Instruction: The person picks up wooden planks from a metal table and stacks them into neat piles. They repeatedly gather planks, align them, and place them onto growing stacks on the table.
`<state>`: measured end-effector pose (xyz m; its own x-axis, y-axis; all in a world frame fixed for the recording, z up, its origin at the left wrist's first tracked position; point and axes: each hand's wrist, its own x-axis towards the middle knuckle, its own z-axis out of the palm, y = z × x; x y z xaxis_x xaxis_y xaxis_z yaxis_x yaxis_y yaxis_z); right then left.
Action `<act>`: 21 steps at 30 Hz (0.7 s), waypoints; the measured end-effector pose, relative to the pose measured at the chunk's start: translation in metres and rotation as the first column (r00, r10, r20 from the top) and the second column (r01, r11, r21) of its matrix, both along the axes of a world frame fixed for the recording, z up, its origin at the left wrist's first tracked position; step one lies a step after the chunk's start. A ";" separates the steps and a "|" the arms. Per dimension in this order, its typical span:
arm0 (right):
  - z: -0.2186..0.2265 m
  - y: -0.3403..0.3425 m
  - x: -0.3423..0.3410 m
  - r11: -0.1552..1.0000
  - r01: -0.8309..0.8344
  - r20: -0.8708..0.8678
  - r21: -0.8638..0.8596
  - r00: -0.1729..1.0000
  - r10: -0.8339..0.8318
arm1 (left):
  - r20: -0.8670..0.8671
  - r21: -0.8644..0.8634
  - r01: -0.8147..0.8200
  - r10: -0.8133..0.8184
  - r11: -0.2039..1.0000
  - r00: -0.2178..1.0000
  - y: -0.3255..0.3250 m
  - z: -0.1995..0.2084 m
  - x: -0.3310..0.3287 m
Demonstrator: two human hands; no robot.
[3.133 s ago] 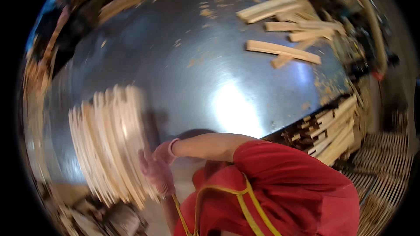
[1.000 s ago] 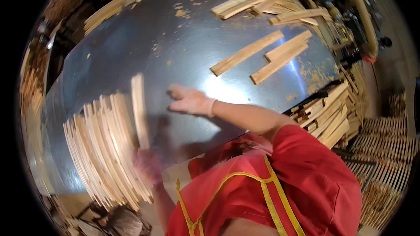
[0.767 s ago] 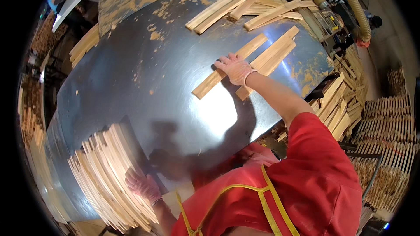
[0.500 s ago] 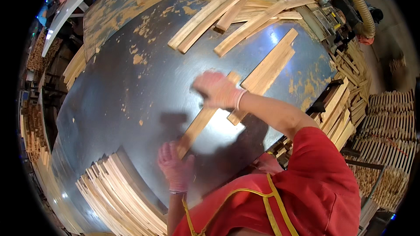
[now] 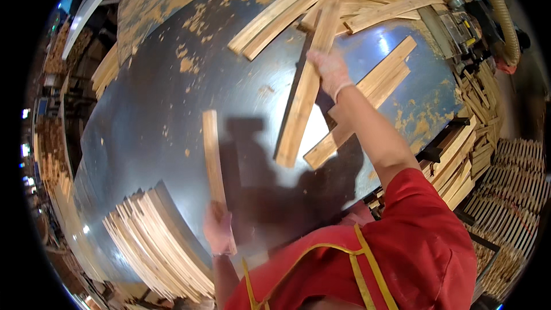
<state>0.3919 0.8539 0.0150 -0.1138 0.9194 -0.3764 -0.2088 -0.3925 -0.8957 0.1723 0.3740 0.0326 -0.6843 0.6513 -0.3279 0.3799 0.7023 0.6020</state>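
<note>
While left grip (image 5: 218,232) clasps slat (image 5: 212,155) and right grip (image 5: 331,70) long board (image 5: 302,112), latter's overlapping far end could dislodge piled boards (image 5: 396,12).

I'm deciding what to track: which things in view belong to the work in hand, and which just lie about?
Likely in the work:
- wooden strip, in the left hand
- long board, in the right hand
- row of strips, lower left
- paired boards by the right forearm

Apparently just about:
- wood shavings
- ribbed hose
- stacked slats, far right
</note>
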 end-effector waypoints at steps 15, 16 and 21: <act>0.027 -0.317 -0.055 0.606 -0.786 0.659 0.124 0.522 0.542 | -0.433 -0.074 0.026 -0.055 0.997 0.900 -0.132 -0.012 -0.009; 0.021 -0.300 -0.031 0.595 -0.785 0.746 0.170 0.497 0.443 | -0.697 0.001 0.157 -0.111 0.988 0.709 -0.160 -0.008 -0.018; 0.052 -0.215 0.078 0.452 -0.882 0.991 -0.129 -0.123 0.044 | -0.746 -0.351 -0.179 -0.159 0.919 0.646 -0.252 -0.019 -0.052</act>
